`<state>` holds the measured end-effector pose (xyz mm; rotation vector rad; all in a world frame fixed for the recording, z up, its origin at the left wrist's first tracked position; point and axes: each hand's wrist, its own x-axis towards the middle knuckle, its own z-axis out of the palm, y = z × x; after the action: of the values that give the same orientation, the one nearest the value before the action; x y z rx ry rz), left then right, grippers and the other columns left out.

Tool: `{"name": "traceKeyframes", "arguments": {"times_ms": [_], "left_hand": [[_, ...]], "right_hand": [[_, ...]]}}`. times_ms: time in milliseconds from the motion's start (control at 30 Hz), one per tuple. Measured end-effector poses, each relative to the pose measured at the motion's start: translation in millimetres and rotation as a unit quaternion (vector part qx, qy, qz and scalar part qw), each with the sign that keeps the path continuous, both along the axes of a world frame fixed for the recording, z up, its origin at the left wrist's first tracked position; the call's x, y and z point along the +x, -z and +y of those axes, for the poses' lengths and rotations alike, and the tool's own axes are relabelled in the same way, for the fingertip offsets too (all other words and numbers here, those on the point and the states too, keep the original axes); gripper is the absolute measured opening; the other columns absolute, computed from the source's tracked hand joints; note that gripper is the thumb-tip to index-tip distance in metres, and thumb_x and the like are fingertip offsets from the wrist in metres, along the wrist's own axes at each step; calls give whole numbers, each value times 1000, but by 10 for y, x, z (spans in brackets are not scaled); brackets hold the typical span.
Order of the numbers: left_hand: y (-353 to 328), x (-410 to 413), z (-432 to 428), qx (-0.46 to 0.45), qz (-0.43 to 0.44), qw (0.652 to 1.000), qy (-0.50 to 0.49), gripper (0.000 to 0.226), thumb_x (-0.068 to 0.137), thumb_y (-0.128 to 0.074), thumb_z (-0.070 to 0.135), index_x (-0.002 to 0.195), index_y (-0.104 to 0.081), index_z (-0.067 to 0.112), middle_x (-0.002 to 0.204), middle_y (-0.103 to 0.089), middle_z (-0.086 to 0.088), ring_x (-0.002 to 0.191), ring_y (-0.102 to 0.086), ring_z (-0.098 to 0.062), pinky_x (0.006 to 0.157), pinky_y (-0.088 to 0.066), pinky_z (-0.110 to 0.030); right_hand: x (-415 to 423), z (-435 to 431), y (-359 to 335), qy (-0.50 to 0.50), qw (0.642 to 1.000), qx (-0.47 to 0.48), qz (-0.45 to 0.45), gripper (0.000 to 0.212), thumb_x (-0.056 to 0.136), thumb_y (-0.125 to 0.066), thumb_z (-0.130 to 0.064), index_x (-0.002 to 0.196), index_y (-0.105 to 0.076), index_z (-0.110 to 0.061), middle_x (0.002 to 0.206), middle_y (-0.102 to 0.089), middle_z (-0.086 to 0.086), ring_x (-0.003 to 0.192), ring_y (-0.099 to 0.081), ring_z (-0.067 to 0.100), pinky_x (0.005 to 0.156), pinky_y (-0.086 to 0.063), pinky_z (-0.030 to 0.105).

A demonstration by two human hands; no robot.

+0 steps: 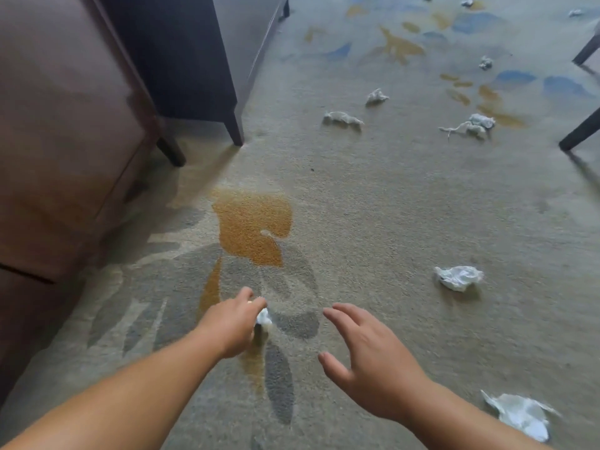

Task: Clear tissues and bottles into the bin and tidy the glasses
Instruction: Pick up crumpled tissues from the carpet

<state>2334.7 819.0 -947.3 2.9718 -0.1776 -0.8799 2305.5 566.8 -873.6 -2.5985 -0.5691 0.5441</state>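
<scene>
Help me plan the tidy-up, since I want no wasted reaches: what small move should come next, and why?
Probably send the open right hand to the crumpled tissue lying on the carpet ahead and to its right. The left hand already has its grip closed on a small tissue, while the right is empty and that wad looks close. No bin is in view.

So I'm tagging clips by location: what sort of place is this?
Probably a hotel room or lounge: patterned carpet, brown upholstered furniture on dark legs, crumpled tissues strewn about.
</scene>
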Motion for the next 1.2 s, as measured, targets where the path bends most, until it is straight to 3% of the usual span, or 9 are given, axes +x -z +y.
{"name": "traceKeyframes", "arguments": {"times_ms": [200,367,500,600,733,867,1000,1200], "left_hand": [[927,155,-108,30,82,996,-18,58,88,-46,13,140,-34,38,156,-14,-9,107,-59,-35,71,-46,-38],[1303,178,-151,41,65,996,-40,25,87,-45,10,111,-50,16,122,-40,-9,97,-59,-30,73,-44,-40],[1255,319,-244,18,24,999,-22,7,91,-49,12,94,-47,17,104,-50,-5,88,-57,-25,70,-45,-35],[1053,552,-430,-34,-43,999,-5,17,91,-56,26,89,-39,24,89,-48,3,75,-52,-18,62,-41,-30],[798,883,-832,-83,-107,990,51,12,91,-53,26,86,-43,22,88,-50,2,68,-50,-14,53,-36,-27],[662,1043,-1339,-148,-125,976,98,15,93,-50,28,84,-44,18,86,-37,2,59,-43,-14,50,-29,-29],[669,1060,-1866,-181,-113,967,141,6,92,-43,23,89,-46,19,91,-52,-5,76,-51,-28,62,-32,-32],[736,977,-2701,-214,-112,944,226,9,91,-44,27,92,-52,23,94,-58,-1,87,-59,-27,64,-33,-28]], "right_hand": [[258,-93,769,-17,1000,-5,-10,69,85,-38,-63,146,-26,-33,151,-28,-12,139,-21,5,111,-19,25],[302,-218,1066,-25,1000,-5,-15,69,85,-38,-63,145,-27,-33,151,-28,-13,138,-20,5,111,-19,25],[322,-343,1069,-19,1000,-7,-16,69,85,-38,-62,145,-27,-32,151,-28,-11,138,-21,6,110,-19,25],[362,-434,1015,-7,1000,-3,-26,69,85,-38,-62,145,-28,-30,151,-30,-9,138,-23,8,110,-20,26],[401,-608,987,19,999,-3,-36,69,85,-39,-61,145,-29,-29,150,-31,-8,137,-24,9,110,-22,27],[365,-920,1001,57,997,-17,-40,69,85,-40,-61,145,-30,-28,150,-32,-7,137,-24,9,111,-23,28],[185,-1354,1045,106,993,-46,-20,70,85,-39,-59,146,-29,-26,151,-29,-7,139,-22,9,112,-21,28],[-208,-2171,1203,202,973,-109,18,69,86,-39,-58,146,-28,-26,151,-28,-7,139,-20,10,112,-21,30]]}}
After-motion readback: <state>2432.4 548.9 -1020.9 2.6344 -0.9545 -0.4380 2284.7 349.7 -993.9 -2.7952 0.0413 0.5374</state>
